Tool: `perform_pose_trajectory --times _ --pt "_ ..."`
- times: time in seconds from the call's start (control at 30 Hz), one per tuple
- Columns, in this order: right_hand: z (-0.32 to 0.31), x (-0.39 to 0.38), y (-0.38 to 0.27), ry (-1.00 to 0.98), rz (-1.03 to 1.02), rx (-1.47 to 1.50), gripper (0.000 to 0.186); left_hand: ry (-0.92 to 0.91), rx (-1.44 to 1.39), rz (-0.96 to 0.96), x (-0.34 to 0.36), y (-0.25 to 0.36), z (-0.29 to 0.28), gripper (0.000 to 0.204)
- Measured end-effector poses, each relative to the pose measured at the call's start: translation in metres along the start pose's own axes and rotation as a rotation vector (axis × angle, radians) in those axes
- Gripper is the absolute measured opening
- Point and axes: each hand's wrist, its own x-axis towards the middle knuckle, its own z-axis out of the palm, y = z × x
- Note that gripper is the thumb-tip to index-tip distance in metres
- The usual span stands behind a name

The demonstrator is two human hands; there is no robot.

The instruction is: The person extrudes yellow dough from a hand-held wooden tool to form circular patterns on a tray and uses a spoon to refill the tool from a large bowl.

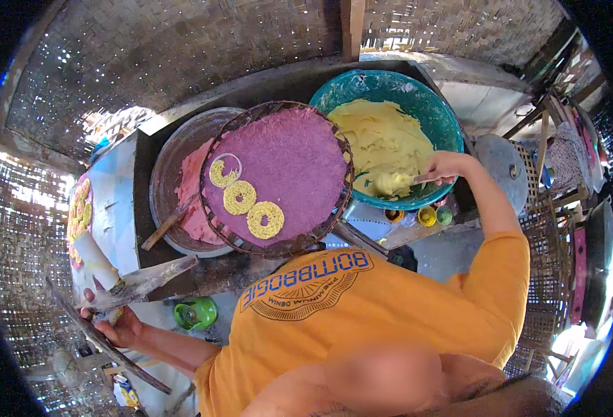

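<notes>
My right hand (446, 168) is closed round the handle of a spoon (423, 180), whose end is loaded with yellow dough. It works at the near right side of a teal basin (452, 125) that holds a mass of yellow dough (379, 135). My left hand (115, 326), low at the left, grips a wooden press (143, 283) with a pale cylinder (96, 260) on it. Between my hands lies a round woven tray covered in purple cloth (285, 167). Three lacy yellow dough rings (264, 219) sit along its left side, and a thin pale hoop (231, 161) lies at the farthest one.
Behind the tray's left side stands a wide basin (164, 167) with pink dough (194, 174) and a wooden paddle (171, 224). More coloured rings lie on a surface (80, 208) at far left. Small colour jars (426, 216) stand below the teal basin. Woven walls (181, 48) enclose the space.
</notes>
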Motion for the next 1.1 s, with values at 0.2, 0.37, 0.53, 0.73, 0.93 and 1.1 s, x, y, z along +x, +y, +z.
perform_pose_trajectory --times 0.2,0.37,0.53,0.73,0.93,1.1 --pt "-0.011 -0.037 0.018 0.195 -0.106 0.299 0.029 -0.249 -0.029 -0.033 -0.003 -0.005 -0.006 0.037" --pt "-0.005 -0.049 0.010 0.199 -0.185 0.374 0.031 -0.249 0.058 -0.089 -0.004 -0.009 -0.019 0.040" --pt "0.008 -0.072 -0.053 0.135 -0.512 0.635 0.047 -0.132 0.304 -0.309 -0.012 -0.017 -0.015 0.037" --pt "0.041 -0.067 -0.210 -0.240 -0.881 0.455 0.045 -0.784 0.929 -0.172 -0.007 -0.031 0.100 0.033" --pt "0.049 -0.076 -0.315 -0.004 -1.143 -0.154 0.028 -0.687 1.036 -0.156 -0.024 -0.013 0.089 0.051" --pt "0.054 -0.136 -0.397 0.587 -1.529 -0.776 0.021 -0.521 1.157 -0.343 -0.050 0.006 0.074 0.048"
